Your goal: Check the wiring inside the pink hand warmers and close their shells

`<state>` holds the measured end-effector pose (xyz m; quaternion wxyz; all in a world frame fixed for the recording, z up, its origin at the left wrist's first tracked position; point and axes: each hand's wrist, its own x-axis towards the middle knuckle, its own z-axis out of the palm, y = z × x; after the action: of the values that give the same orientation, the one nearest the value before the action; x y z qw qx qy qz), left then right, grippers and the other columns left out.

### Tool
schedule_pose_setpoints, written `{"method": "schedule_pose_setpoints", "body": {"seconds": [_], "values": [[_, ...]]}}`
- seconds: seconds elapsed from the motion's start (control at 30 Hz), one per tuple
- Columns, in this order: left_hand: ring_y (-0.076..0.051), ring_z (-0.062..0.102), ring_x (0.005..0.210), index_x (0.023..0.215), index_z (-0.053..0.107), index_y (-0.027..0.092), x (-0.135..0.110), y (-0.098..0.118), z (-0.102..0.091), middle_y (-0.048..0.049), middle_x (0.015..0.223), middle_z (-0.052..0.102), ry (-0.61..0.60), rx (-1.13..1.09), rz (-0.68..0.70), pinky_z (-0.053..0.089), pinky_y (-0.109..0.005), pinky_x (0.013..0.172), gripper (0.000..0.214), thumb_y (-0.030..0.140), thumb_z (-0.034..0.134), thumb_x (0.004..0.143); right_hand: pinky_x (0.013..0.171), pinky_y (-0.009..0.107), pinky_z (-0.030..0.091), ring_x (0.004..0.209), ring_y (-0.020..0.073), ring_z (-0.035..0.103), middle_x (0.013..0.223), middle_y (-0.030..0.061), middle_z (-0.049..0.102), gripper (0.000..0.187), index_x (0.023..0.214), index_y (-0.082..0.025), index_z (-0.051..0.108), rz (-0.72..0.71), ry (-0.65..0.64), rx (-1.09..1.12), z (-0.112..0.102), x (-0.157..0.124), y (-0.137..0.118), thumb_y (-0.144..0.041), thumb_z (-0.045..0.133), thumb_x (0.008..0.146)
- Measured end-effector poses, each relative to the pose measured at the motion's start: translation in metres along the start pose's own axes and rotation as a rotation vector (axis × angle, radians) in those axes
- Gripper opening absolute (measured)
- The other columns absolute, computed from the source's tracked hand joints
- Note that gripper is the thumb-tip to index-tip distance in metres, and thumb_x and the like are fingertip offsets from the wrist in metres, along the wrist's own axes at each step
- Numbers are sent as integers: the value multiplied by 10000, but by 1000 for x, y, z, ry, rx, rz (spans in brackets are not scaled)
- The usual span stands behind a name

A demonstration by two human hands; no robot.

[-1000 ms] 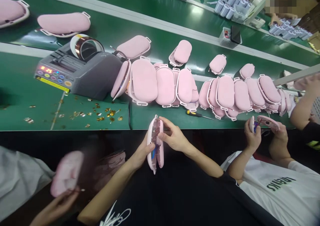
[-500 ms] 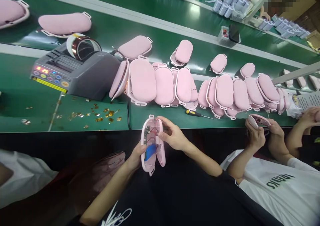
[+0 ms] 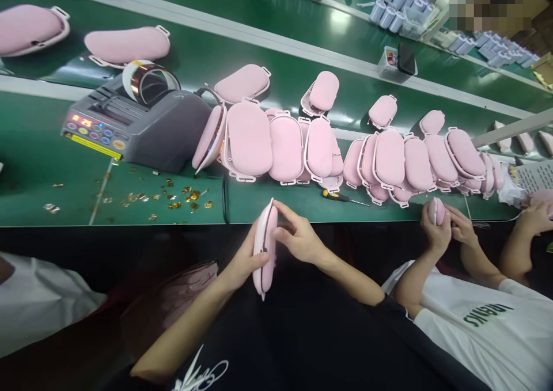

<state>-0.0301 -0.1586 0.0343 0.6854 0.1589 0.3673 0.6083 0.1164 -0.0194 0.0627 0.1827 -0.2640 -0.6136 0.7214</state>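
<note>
Held upright on its edge over my lap is a pink plastic casing (image 3: 269, 238), its two halves brought together with a dark seam between them. My left hand (image 3: 244, 264) grips it from the left, thumb across the near side. On the other side, my right hand (image 3: 300, 235) has its fingertips around the upper edge and right face. The circuit board and blue battery inside are hidden. Just beyond, along the bench, lie many similar casings, such as a pink casing (image 3: 286, 148) and another pink casing (image 3: 250, 137).
A grey tape dispenser (image 3: 142, 123) with a tape roll (image 3: 149, 83) stands at left. Gold tape scraps (image 3: 190, 198) litter the green bench (image 3: 268, 204). A yellow-black screwdriver (image 3: 345, 197) lies near the edge. To the right, a co-worker's hands (image 3: 440, 227) hold another casing.
The casing was open, showing its board, wires and blue battery; now its halves are closed together and it has turned edge-on. The co-worker's casing at right has also closed.
</note>
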Motion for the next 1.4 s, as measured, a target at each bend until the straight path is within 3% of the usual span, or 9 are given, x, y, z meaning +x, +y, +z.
{"method": "schedule_pose_setpoints", "body": {"seconds": [0.1, 0.3, 0.43, 0.57, 0.7, 0.87, 0.97, 1.1, 1.4], "values": [[-198, 675, 685, 1630, 439, 204, 5, 15, 0, -32, 864, 714, -97, 39, 0, 596, -268, 604, 1068, 536, 960, 759, 1330, 492, 418, 1545, 282, 562, 1656, 146, 576, 835, 1616, -265, 518, -47, 35, 53, -11, 8, -3, -705, 754, 946], [-175, 635, 687, 1535, 581, 229, 8, 31, 3, -91, 1089, 641, -402, 45, -114, 590, -300, 569, 1045, 740, 919, 688, 1000, 427, 667, 1122, 276, 821, 1213, 141, 843, 636, 1179, -196, 765, 8, -215, 233, -22, 13, -21, -672, 923, 787], [-172, 645, 707, 1583, 550, 255, 11, 29, 5, -102, 1133, 651, -507, 68, -148, 597, -294, 590, 1126, 766, 935, 656, 891, 424, 697, 961, 283, 847, 1008, 119, 869, 608, 978, -197, 814, -75, -142, 167, -17, 9, -24, -725, 945, 706], [-197, 708, 785, 1640, 510, 289, 8, 32, 0, -183, 1362, 668, -383, 19, -111, 633, -302, 644, 1141, 815, 886, 700, 875, 459, 702, 953, 305, 846, 1003, 127, 865, 609, 971, -204, 823, -112, -38, 126, -20, 9, -19, -755, 916, 728], [-413, 709, 1255, 1579, 614, 256, -9, 38, -8, -200, 1567, 624, -74, 171, 155, 683, -449, 949, 1201, 787, 977, 564, 1036, 546, 648, 1128, 328, 813, 1129, 132, 847, 693, 1061, -238, 776, -191, 167, 96, -29, 9, -9, -868, 806, 774], [-303, 727, 1260, 1301, 822, 286, -20, 42, -4, -39, 1326, 812, 525, 622, 516, 502, -425, 1253, 447, 278, 918, 865, 1137, 584, 588, 1244, 319, 769, 1241, 122, 828, 555, 1152, -275, 769, -287, 218, -6, -38, 7, -7, -748, 817, 867], [-303, 728, 1281, 1272, 834, 323, -11, 46, -5, 12, 1309, 822, 444, 869, 588, 401, -475, 1335, 413, 218, 884, 876, 1266, 577, 488, 1349, 312, 712, 1359, 100, 797, 454, 1232, -298, 803, -356, 134, -235, -42, 11, -8, -484, 947, 844], [-333, 771, 1237, 1198, 866, 304, 0, 44, -14, -19, 1219, 853, 411, 1053, 677, 511, -483, 1257, 388, 176, 907, 834, 1222, 521, 559, 1314, 266, 738, 1372, 80, 794, 297, 1316, -298, 788, -477, 5, -646, -38, 22, 6, -415, 733, 1048], [-292, 825, 1150, 1380, 753, 191, 6, 33, -20, -97, 1195, 856, 318, 1513, 1129, 655, -389, 1099, 546, 5, 830, 873, 1219, 465, 586, 1377, 244, 712, 1374, 100, 789, 290, 1333, -241, 769, -568, 26, -779, -35, 20, 35, -333, 722, 1062]]}}
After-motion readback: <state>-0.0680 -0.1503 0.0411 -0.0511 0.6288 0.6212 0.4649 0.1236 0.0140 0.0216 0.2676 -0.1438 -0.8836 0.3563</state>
